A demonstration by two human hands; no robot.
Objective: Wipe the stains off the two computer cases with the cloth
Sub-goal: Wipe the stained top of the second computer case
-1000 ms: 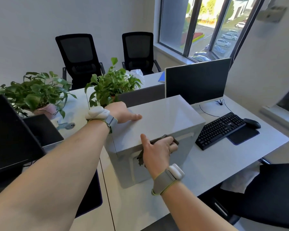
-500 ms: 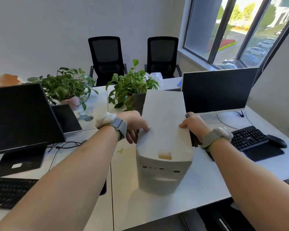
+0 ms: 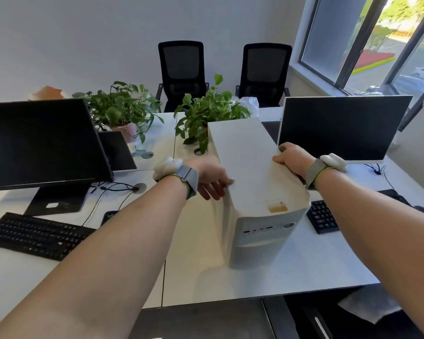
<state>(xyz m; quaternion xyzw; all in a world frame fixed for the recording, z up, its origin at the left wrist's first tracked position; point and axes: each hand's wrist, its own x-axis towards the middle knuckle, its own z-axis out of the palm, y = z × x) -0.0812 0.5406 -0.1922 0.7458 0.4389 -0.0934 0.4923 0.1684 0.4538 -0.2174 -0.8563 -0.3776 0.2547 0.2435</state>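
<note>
On the far left a dark monitor [image 3: 39,140] stands over a black keyboard [image 3: 34,237], with 2 potted plants [image 3: 123,111] behind on the desk [image 3: 230,280]. Your left hand [image 3: 212,178] rests against the left side of the white computer case [image 3: 255,177], fingers curled loosely at its top edge, probably to brace it. The case stands upright near the middle of the desk, front panel toward you, and an orange-brown stain [image 3: 277,207] sits on its top near that front edge. Your right hand [image 3: 289,157] grips the right top edge, steadying it from the other side. A dark scrap at those fingertips may be the cloth, but I cannot tell. Only 1 case shows here. Right of it are a second monitor [image 3: 340,128] and keyboard [image 3: 322,216].
</note>
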